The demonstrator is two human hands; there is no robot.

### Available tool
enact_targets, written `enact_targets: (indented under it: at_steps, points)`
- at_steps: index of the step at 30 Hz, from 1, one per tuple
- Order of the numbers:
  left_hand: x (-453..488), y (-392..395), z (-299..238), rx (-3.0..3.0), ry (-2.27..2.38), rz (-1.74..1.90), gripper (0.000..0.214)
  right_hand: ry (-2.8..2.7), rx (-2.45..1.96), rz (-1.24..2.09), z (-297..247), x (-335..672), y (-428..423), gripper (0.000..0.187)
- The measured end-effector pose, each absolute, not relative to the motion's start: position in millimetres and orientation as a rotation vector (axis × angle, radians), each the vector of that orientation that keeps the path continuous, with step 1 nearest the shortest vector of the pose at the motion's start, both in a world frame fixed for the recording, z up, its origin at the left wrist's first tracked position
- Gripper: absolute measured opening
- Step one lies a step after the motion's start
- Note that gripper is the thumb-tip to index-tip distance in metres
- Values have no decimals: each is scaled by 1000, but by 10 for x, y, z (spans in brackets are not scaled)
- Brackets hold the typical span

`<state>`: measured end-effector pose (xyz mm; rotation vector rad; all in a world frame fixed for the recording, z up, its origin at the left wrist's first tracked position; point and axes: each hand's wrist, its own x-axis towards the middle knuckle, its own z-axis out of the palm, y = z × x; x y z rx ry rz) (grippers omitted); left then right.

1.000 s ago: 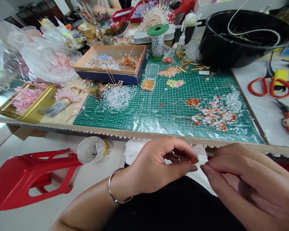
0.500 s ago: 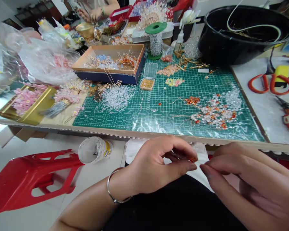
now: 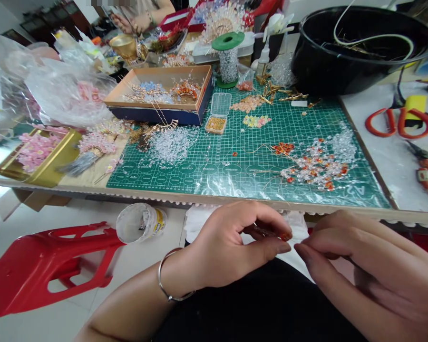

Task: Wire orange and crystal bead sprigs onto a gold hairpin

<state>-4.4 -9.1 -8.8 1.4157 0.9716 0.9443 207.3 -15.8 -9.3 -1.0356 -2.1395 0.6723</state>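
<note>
My left hand (image 3: 240, 242), with a silver bangle at its wrist, pinches an orange beaded piece (image 3: 286, 236) between thumb and forefinger; most of it is hidden inside the fingers. Close by on the right, my right hand (image 3: 356, 256) has thumb and fingertips pressed together. Whatever it grips, perhaps something thin, is too small to make out. Both hands are over my lap, in front of the table edge. Beyond them, a cluster of clear and orange beaded wire sprigs (image 3: 316, 166) lies on the green cutting mat (image 3: 199, 178), beside loose orange pieces (image 3: 283, 148).
Clear beads (image 3: 169, 145), a small box of gold beads (image 3: 216, 124) and an open box of hair ornaments (image 3: 159, 112) occupy the mat. Right are a black basin (image 3: 321, 66) and orange-handled scissors (image 3: 381, 124). A red stool (image 3: 28, 270) stands lower left; another person's hand (image 3: 141, 23) is behind.
The view has shifted very slightly, so the table things sit a little further left. Both hands keep nearly the same pose and grip.
</note>
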Motion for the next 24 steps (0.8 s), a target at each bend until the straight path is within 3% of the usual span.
enact_targets:
  at_steps: [6, 10, 17, 24]
  points:
    - [-63, -95, -69, 1690, 968, 971, 5, -2173, -1018, 686, -86, 2042, -113, 13]
    - [-78, -97, -53, 1799, 1014, 938, 6, -2192, -1090, 628, -89, 2048, -105, 3]
    - [-99, -101, -34, 1961, 992, 855, 8, -2279, -1027, 626, -88, 2128, -110, 9]
    - [-83, -100, 36, 1646, 1025, 725, 23, -2392, -997, 634, -163, 2179, -68, 5]
